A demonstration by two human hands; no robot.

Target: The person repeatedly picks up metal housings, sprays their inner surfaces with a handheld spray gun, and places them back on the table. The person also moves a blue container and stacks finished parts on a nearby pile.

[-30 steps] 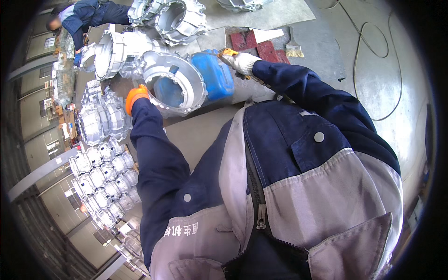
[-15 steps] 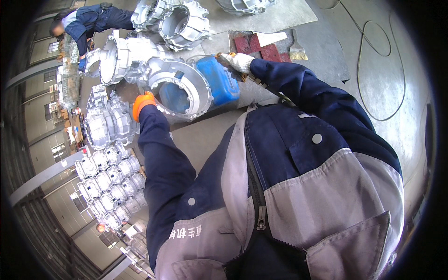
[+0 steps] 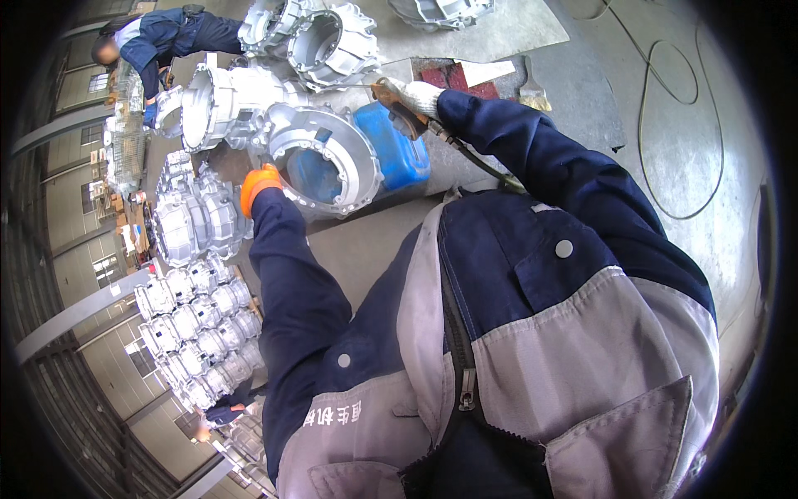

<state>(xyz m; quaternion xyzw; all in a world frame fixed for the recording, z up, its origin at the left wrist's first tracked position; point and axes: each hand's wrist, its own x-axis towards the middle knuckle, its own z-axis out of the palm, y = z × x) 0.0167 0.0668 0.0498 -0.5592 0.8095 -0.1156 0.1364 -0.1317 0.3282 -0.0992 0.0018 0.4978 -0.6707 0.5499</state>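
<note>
Left hand grips the rim of a metal housing while right hand clasps a hose-fed tool at it; work apparently under way, unfinished.

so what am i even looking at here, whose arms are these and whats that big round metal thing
This is a fisheye camera worn on a worker's head, looking down, so the dark blue and grey jacket and both arms are the wearer's own. The left hand, in an orange glove, rests on the rim of a round cast-metal housing lying on a workbench. The right hand, in a pale glove, grips a hose-fed tool over it. A blue container sits behind the housing. More housings are stacked at the left, and another person works at the top left.
</note>
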